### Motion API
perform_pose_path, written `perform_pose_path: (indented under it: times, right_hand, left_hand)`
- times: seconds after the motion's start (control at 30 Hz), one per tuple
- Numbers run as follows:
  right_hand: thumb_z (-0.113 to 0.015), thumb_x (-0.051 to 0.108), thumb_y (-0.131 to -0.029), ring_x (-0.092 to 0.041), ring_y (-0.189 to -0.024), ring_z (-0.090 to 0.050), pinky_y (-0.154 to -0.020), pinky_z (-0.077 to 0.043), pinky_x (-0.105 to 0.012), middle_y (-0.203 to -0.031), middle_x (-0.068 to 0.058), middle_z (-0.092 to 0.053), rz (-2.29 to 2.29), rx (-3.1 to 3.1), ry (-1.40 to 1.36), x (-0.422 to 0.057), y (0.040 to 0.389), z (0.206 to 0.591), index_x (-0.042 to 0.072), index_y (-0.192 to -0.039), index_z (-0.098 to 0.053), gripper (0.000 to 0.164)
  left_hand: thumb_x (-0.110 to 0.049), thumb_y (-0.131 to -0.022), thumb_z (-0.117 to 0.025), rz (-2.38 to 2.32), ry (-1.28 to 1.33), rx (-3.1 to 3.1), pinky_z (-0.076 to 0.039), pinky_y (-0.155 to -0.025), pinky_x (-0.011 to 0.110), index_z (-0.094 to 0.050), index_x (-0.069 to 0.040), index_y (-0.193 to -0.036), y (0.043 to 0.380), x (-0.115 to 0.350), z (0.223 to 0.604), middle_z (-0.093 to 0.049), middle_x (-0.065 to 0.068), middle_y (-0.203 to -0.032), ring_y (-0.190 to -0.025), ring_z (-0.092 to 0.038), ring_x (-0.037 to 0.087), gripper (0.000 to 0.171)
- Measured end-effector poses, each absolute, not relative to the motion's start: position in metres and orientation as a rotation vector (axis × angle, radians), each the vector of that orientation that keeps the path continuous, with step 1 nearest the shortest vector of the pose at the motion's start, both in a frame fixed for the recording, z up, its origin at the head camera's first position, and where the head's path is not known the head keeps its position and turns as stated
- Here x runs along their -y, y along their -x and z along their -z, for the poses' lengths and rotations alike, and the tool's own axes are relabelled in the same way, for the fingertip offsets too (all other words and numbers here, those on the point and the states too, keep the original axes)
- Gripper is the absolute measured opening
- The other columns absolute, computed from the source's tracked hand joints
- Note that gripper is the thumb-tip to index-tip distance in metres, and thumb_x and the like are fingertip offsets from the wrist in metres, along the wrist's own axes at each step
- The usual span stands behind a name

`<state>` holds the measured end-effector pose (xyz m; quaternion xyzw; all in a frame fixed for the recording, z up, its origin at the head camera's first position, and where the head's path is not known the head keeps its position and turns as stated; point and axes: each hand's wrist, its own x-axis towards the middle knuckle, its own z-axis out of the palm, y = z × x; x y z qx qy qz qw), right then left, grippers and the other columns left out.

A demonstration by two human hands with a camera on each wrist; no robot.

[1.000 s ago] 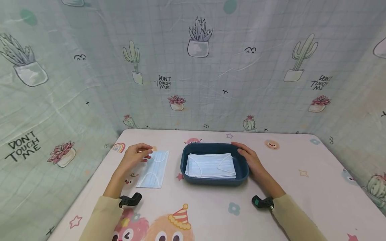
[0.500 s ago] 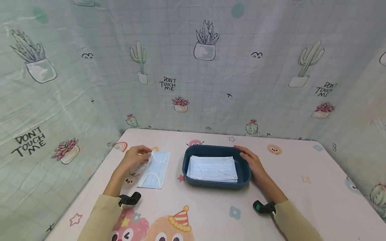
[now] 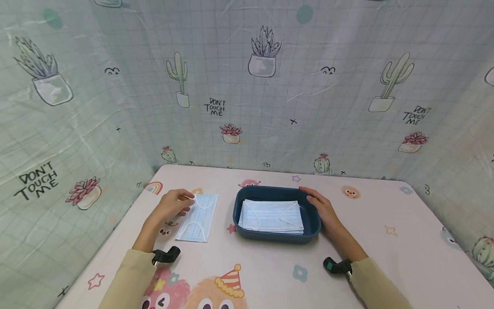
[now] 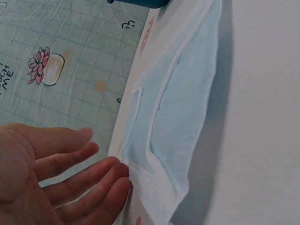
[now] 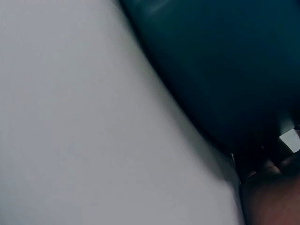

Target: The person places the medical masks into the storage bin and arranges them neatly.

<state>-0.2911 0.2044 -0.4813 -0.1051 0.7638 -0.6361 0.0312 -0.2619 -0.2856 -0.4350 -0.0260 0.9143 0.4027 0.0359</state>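
Observation:
A light-blue disposable face mask [image 3: 197, 218] with white ear loops lies on the table at left. My left hand [image 3: 174, 203] is at its far left edge, fingers loosely bent and the thumb apart from them. In the left wrist view, the fingertips [image 4: 123, 172] meet the edge of the mask [image 4: 180, 103]. A dark blue plastic box [image 3: 277, 237] stands right of the mask, with a stack of similar masks [image 3: 272, 216] lying inside. My right hand [image 3: 323, 209] holds the box's far right corner, its fingers over the rim. The right wrist view is too dark to show the grip.
The pale pink table [image 3: 370, 270] bears printed cartoon figures. A curtain [image 3: 239, 94] with printed cacti hangs behind and at both sides. A black wrist device [image 3: 167, 255] is on the left wrist, another black device [image 3: 337, 265] on the right.
The head view shifted slightly between the first two frames. Both hands, the box and the masks stay essentially where they were.

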Motion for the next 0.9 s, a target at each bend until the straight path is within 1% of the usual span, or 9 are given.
perform_pose_path:
  times: [0.23,0.57,0.77,0.9]
  right_hand:
    - [-0.040,0.024,-0.112,-0.030,-0.158,-0.028,-0.131,-0.015,-0.054,-0.164,-0.013,-0.041,1.957,-2.353,0.293,-0.205,0.288,0.482,0.010,-0.153,-0.049,0.044]
    - [-0.040,0.024,-0.112,-0.028,-0.158,-0.029,-0.131,-0.015,-0.053,-0.164,-0.011,-0.042,1.976,-2.325,0.323,-0.205,0.290,0.481,0.010,-0.153,-0.049,0.044]
    - [-0.040,0.025,-0.112,-0.029,-0.158,-0.028,-0.131,-0.016,-0.054,-0.164,-0.012,-0.042,1.970,-2.332,0.332,-0.205,0.293,0.482,0.010,-0.153,-0.049,0.045]
    - [-0.040,0.025,-0.112,-0.029,-0.158,-0.028,-0.131,-0.016,-0.054,-0.164,-0.011,-0.042,1.965,-2.338,0.332,-0.205,0.293,0.482,0.010,-0.153,-0.049,0.045]
  left_hand:
    - [-0.017,-0.097,-0.069,-1.298,0.098,-2.707,-0.064,-0.072,0.032,-0.064,0.000,-0.127,0.261,0.283,0.433,-0.072,0.021,-0.115,-0.089,-0.072,0.021,0.034]
    - [-0.017,-0.096,-0.072,-1.318,0.120,-2.615,-0.065,-0.073,0.034,-0.060,0.001,-0.132,0.259,0.280,0.432,-0.068,0.022,-0.117,-0.087,-0.071,0.022,0.042]
    - [-0.017,-0.091,-0.078,-1.225,0.164,-2.719,-0.062,-0.067,0.030,-0.061,0.000,-0.131,0.258,0.276,0.431,-0.068,0.020,-0.111,-0.077,-0.069,0.019,0.047]
    - [-0.018,-0.087,-0.082,-1.151,0.215,-2.784,-0.057,-0.061,0.027,-0.061,-0.002,-0.131,0.258,0.269,0.433,-0.065,0.017,-0.109,-0.071,-0.064,0.018,0.051]
